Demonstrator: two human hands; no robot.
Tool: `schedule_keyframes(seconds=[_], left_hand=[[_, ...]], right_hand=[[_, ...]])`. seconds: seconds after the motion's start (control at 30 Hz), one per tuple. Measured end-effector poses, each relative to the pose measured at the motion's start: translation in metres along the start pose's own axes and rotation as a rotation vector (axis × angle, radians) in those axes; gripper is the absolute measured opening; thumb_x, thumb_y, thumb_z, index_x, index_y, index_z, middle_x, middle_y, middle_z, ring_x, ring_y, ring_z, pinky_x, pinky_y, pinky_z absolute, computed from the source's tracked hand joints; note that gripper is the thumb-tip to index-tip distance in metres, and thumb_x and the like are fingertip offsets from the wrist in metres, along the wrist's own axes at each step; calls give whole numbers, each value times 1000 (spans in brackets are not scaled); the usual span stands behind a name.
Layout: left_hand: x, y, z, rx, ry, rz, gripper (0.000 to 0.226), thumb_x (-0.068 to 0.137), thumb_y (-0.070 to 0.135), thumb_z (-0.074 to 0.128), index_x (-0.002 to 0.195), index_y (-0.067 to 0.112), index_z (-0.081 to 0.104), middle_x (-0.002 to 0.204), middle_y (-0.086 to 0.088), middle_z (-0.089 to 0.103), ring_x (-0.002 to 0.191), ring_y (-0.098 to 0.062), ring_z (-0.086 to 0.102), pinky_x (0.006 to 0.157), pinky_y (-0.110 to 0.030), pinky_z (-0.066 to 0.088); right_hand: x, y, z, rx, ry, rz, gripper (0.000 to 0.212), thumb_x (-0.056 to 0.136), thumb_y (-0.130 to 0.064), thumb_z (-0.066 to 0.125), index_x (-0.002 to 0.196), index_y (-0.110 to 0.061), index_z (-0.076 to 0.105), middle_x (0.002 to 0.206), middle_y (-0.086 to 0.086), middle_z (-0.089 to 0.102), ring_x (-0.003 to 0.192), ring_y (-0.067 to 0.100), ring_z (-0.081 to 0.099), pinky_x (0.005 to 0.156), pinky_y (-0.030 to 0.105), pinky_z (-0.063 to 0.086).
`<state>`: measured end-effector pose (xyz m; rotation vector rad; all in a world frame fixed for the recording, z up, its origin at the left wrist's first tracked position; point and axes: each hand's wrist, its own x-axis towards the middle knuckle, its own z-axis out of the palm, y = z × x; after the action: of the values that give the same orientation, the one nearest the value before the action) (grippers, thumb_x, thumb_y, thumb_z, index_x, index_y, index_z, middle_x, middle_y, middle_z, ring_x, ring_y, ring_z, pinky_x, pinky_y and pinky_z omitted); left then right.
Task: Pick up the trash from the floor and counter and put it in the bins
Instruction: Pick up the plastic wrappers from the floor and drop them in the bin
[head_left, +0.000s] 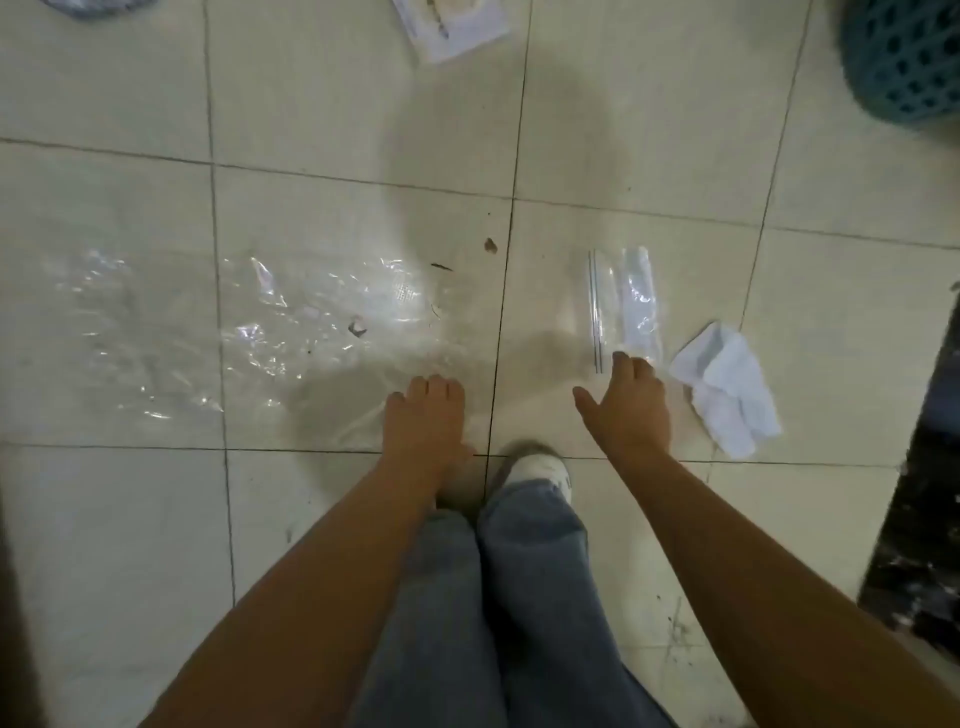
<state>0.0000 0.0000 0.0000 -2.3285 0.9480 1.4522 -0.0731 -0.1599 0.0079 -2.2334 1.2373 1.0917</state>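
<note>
A large sheet of clear plastic film lies flat across the tiled floor at left and centre. My left hand reaches down over its near right corner, fingers curled, and I cannot tell if it grips the film. A small clear zip bag lies to the right. My right hand hovers with fingers spread just below the zip bag, holding nothing. A crumpled white tissue lies right of that hand. A white paper packet lies at the top centre.
A teal perforated bin stands at the top right. A dark speckled cabinet base runs along the right edge. A grey object shows at the top left. My jeans and one shoe are below the hands.
</note>
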Motion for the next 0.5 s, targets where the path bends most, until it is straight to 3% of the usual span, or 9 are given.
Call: schedule_keyframes(seconds=[0.2, 0.4, 0.5], left_hand=[[35, -6, 32, 174, 6, 43, 46, 96, 14, 50, 137, 2, 33, 139, -17, 45, 126, -29, 46, 107, -40, 39], [47, -14, 35, 213, 18, 88, 59, 90, 17, 60, 137, 0, 30, 137, -18, 46, 124, -31, 48, 105, -38, 41], [53, -15, 37, 236, 16, 103, 50, 93, 10, 54, 137, 0, 32, 137, -18, 48, 124, -31, 50, 104, -37, 42]], right_hand=[[44, 3, 40, 182, 124, 166, 50, 89, -11, 48, 135, -2, 33, 135, 20, 41, 122, 36, 43, 98, 43, 42], [62, 4, 41, 169, 202, 198, 40, 89, -15, 48, 124, 4, 42, 128, 22, 48, 116, 39, 48, 95, 46, 41], [70, 7, 42, 133, 232, 171, 31, 92, -10, 41, 119, 3, 47, 122, 20, 55, 113, 37, 52, 96, 45, 39]])
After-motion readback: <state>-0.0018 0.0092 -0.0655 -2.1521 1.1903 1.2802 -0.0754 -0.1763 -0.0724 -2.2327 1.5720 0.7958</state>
